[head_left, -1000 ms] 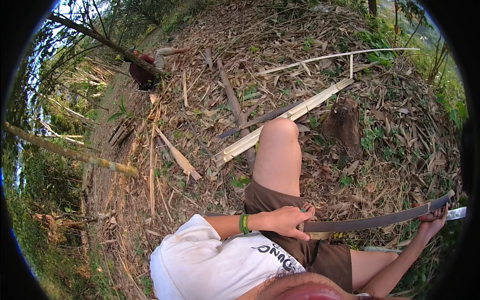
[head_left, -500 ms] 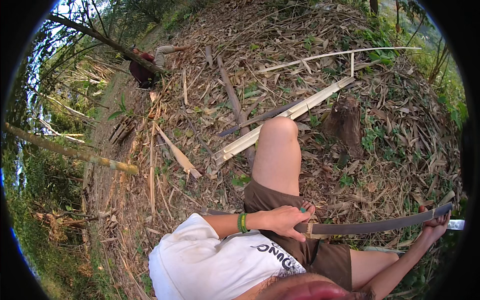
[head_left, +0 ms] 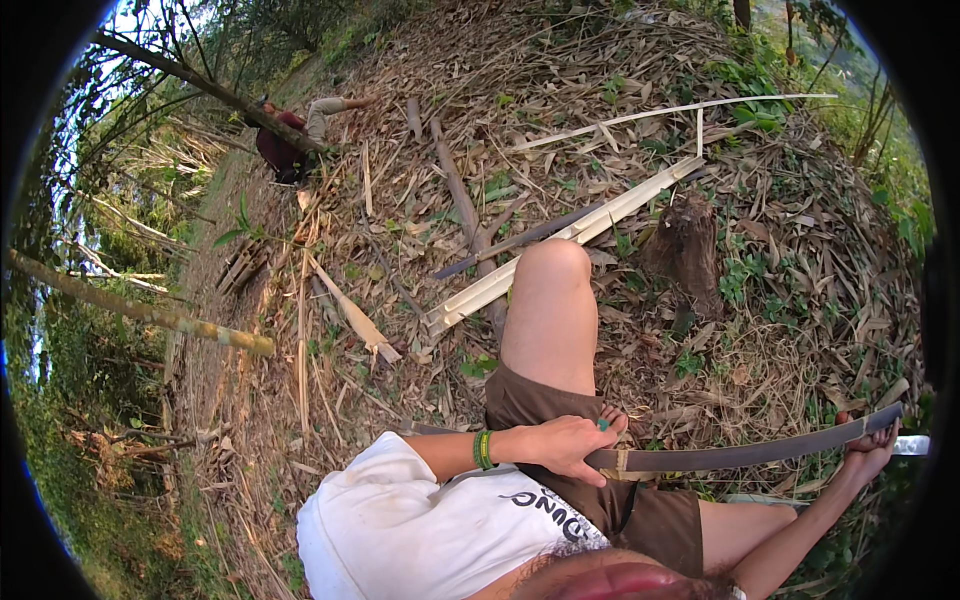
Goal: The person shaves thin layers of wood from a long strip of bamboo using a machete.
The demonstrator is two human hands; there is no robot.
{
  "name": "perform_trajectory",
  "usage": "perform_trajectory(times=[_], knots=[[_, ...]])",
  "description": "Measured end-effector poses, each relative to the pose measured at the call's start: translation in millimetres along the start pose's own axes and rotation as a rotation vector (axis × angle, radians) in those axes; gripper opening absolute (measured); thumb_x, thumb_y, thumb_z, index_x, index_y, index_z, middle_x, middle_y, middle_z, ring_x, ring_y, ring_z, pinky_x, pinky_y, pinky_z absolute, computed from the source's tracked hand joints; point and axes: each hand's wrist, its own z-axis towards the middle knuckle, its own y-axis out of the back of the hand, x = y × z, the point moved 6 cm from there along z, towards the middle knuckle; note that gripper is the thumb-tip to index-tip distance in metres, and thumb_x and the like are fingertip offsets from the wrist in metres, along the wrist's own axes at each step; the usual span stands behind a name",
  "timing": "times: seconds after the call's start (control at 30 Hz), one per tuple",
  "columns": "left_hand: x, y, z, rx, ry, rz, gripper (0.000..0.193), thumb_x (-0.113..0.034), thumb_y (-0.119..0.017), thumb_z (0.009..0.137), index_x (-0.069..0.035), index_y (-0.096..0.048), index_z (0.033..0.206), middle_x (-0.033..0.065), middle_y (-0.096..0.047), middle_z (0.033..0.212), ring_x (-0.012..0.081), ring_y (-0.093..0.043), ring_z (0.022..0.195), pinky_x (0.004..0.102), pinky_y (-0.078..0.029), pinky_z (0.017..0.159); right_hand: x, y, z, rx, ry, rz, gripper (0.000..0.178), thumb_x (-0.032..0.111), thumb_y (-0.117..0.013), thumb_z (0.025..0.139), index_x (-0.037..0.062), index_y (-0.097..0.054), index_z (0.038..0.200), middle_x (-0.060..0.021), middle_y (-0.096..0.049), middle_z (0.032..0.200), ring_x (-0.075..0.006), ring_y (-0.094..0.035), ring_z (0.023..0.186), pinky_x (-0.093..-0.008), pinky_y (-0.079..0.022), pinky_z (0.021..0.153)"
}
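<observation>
A long, dark-skinned bamboo strip [head_left: 735, 458] lies across my lap, bowing gently upward toward its right end. My left hand [head_left: 572, 446], with green bands at the wrist, is closed around the strip over my shorts. Beyond that hand, the strip's left part shows again past my forearm. At the far right, my right hand [head_left: 872, 447] grips the strip near its end, at a pale node. A shiny flat metal piece [head_left: 911, 446], perhaps a blade, sticks out beside the right hand; its other end is hidden.
Pale split bamboo [head_left: 480, 292] lies on leaf litter beyond my raised knee, beside a dark strip [head_left: 540, 240] and a branch [head_left: 458, 185]. A tree stump [head_left: 688, 250] stands to the right. Another person [head_left: 283, 150] sits at upper left, behind a leaning trunk [head_left: 180, 72].
</observation>
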Motion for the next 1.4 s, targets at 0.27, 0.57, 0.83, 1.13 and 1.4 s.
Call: perform_trajectory(times=[0.27, 0.57, 0.83, 1.13, 1.4], knots=[[-3, 3, -1, -0.014, 0.015, 0.002, 0.071, -0.042, -0.078, 0.081, 0.007, -0.048, 0.124, 0.0267, -0.064, 0.081, 0.0466, -0.065, 0.080, 0.0517, -0.051, 0.071, 5, 12, 18, 0.084, 0.005, 0.003, 0.036, 0.020, -0.060, 0.101, 0.0182, -0.040, 0.071, 0.0098, -0.030, 0.062, -0.0039, -0.032, 0.054, -0.0224, -0.034, 0.054], [-5, 5, -1, 0.007, 0.017, -0.006, 0.057, -0.044, -0.078, 0.080, 0.005, -0.056, 0.097, 0.0262, -0.064, 0.077, 0.0466, -0.065, 0.081, 0.0514, -0.051, 0.071, 1, 6, 4, 0.009, -0.006, -0.002, 0.037, 0.022, -0.062, 0.100, 0.0183, -0.040, 0.070, 0.0094, -0.030, 0.061, -0.0050, -0.033, 0.054, -0.0225, -0.035, 0.055], [-2, 2, 1, 0.003, 0.024, 0.005, 0.055, -0.045, -0.078, 0.081, 0.005, -0.056, 0.092, 0.0256, -0.064, 0.078, 0.0460, -0.065, 0.081, 0.0507, -0.051, 0.071, -1, 10, 4, -0.060, 0.005, -0.005, 0.040, 0.021, -0.064, 0.098, 0.0179, -0.038, 0.069, 0.0090, -0.028, 0.061, -0.0058, -0.031, 0.054, -0.0236, -0.034, 0.054], [-3, 4, 0, -0.034, -0.015, 0.034, 0.054, -0.046, -0.076, 0.083, 0.004, -0.056, 0.088, 0.0227, -0.064, 0.075, 0.0445, -0.065, 0.079, 0.0503, -0.050, 0.070, -1, 9, 8, 0.015, -0.036, 0.025, 0.039, 0.020, -0.063, 0.099, 0.0178, -0.038, 0.069, 0.0085, -0.027, 0.061, -0.0058, -0.031, 0.054, -0.0240, -0.034, 0.053], [-6, 3, 2, -0.038, -0.010, 0.018, 0.052, -0.043, -0.075, 0.085, 0.005, -0.057, 0.092, 0.0231, -0.064, 0.075, 0.0438, -0.065, 0.079, 0.0499, -0.050, 0.070, 2, 13, 9, -0.014, -0.018, -0.012, 0.040, 0.020, -0.062, 0.099, 0.0182, -0.038, 0.068, 0.0084, -0.030, 0.059, -0.0064, -0.033, 0.054, -0.0250, -0.037, 0.057]])
